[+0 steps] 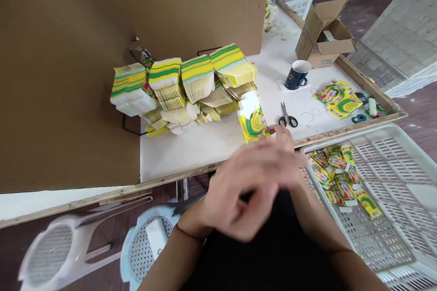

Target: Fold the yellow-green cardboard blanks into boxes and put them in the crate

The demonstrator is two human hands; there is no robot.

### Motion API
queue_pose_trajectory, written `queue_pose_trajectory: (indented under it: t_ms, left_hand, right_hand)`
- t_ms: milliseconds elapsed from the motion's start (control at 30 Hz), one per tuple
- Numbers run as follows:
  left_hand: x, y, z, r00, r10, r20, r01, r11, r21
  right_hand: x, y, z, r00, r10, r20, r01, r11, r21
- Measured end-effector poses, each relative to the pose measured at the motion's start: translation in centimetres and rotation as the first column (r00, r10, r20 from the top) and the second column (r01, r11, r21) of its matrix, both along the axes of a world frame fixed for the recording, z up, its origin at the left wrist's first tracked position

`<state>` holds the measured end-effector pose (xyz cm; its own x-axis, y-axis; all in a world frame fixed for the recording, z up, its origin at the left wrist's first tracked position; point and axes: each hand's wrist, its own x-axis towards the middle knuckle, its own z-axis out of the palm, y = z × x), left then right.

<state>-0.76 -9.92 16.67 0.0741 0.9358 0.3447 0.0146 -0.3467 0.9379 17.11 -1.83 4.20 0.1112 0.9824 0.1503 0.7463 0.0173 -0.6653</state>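
Note:
My left hand (235, 195) is in front of me at the table's near edge, blurred by motion, its fingers curled. My right hand (285, 150) lies partly behind it, fingers reaching to a yellow and green folded carton (253, 123) on the white table (205, 145). Whether the right fingers grip the carton is unclear. Behind the carton stand several stacks of flat yellow and green cartons (184, 84), leaning against a tall brown cardboard sheet (85, 54).
Scissors (287, 117) and a dark mug (297, 74) lie to the right, with an open cardboard box (322, 36) behind. A white plastic crate (392, 182) at lower right holds several finished cartons (341, 177). More cartons (337, 97) sit near the table's right edge. White stools (102, 245) stand below.

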Motion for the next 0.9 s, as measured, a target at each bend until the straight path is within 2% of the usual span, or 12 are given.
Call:
queue_pose_trajectory:
  t_ms: [33,100,167,200,300,367,533,600,667,733,833,900]
  left_hand:
    - [0.4,0.9,-0.7,1.0,0.009,-0.002,-0.009,1.0,0.016]
    - [1.2,2.5,-2.6,0.992,0.118,0.046,-0.122,0.989,0.08]
    - [1.5,4.0,-4.7,0.968,0.217,0.128,-0.217,0.976,-0.012]
    - [1.6,4.5,-5.7,0.96,0.226,0.164,-0.214,0.973,-0.085]
    - [1.5,5.5,-8.2,0.957,0.104,0.27,-0.028,0.962,-0.271]
    - [1.5,5.6,-9.2,0.934,-0.007,0.357,0.137,0.931,-0.339]
    - [2.0,5.1,-10.1,0.792,-0.156,0.591,0.477,0.762,-0.439]
    - [2.4,5.0,-10.4,0.739,-0.164,0.653,0.549,0.708,-0.444]
    - [2.9,4.9,-10.7,0.728,-0.132,0.673,0.552,0.695,-0.461]
    - [3.4,4.6,-11.0,0.737,-0.099,0.668,0.524,0.708,-0.473]
    - [4.1,4.2,-11.1,0.733,-0.121,0.669,0.536,0.708,-0.46]
    - [4.2,3.9,-10.9,0.723,-0.144,0.676,0.552,0.709,-0.439]
  right_hand:
    - [0.1,-0.2,0.2,1.0,-0.02,-0.024,0.021,1.0,0.02]
    - [0.4,-0.7,0.7,0.991,-0.075,-0.11,0.079,0.996,0.035]
    - [0.7,-1.4,1.3,0.952,-0.112,-0.283,0.119,0.993,0.007]
    - [0.9,-1.8,1.6,0.911,-0.114,-0.395,0.117,0.993,-0.017]
    - [1.3,-3.4,2.4,0.728,-0.09,-0.68,0.044,0.995,-0.084]
    - [1.4,-4.3,2.7,0.63,-0.091,-0.771,-0.014,0.992,-0.129]
    - [1.2,-5.5,2.6,0.499,-0.128,-0.857,-0.081,0.978,-0.194]
    - [1.4,-5.6,2.4,0.485,-0.132,-0.865,-0.087,0.976,-0.198]
    - [1.5,-5.8,2.4,0.498,-0.133,-0.857,-0.059,0.981,-0.187]
    - [1.5,-6.1,2.6,0.562,-0.122,-0.818,-0.028,0.986,-0.167]
    - [1.3,-6.5,3.1,0.681,-0.082,-0.727,-0.033,0.989,-0.143]
    - [1.2,-6.7,3.4,0.705,-0.062,-0.706,-0.054,0.989,-0.141]
